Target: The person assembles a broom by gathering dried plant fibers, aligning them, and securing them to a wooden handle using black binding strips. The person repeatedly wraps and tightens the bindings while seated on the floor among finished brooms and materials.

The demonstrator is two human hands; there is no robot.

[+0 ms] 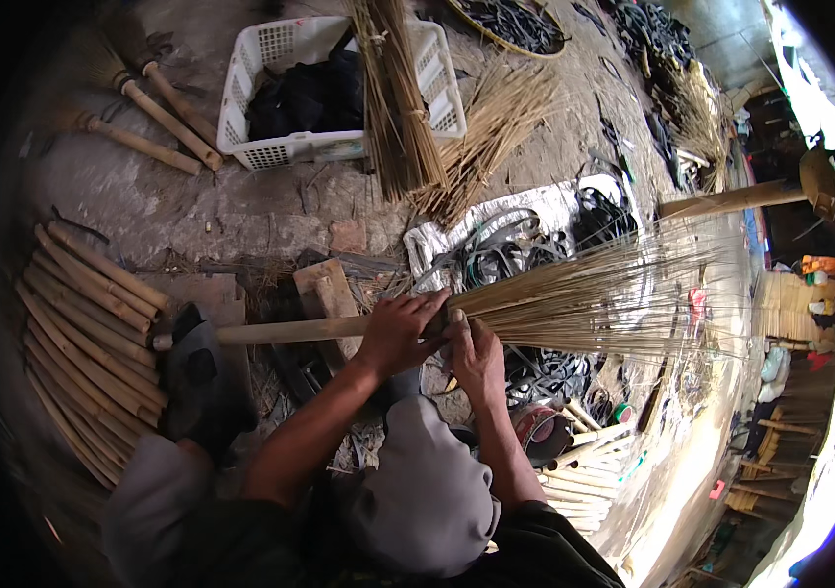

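A broom (594,299) lies across in front of me, its stiff thin bristles fanning out to the right. Its bamboo handle (290,331) runs left to my dark shoe (192,367), which rests by the handle's end. My left hand (403,328) is closed around the neck, where handle and bristles meet. Close beside it, my right hand (473,355) grips the start of the bristles with the thumb up. Both hands nearly touch and hide most of the binding at the neck. Below the neck, my knee in grey cloth (422,490) is raised between my forearms.
Many bamboo poles (94,343) lie at left. A white plastic crate (290,147) holds dark material, with a bristle bundle (393,108) leaning over it. Black strips (525,235) lie on a pale sack (427,250). Finished-looking brooms (167,118) lie far left; a wooden block (329,294) sits beyond the handle.
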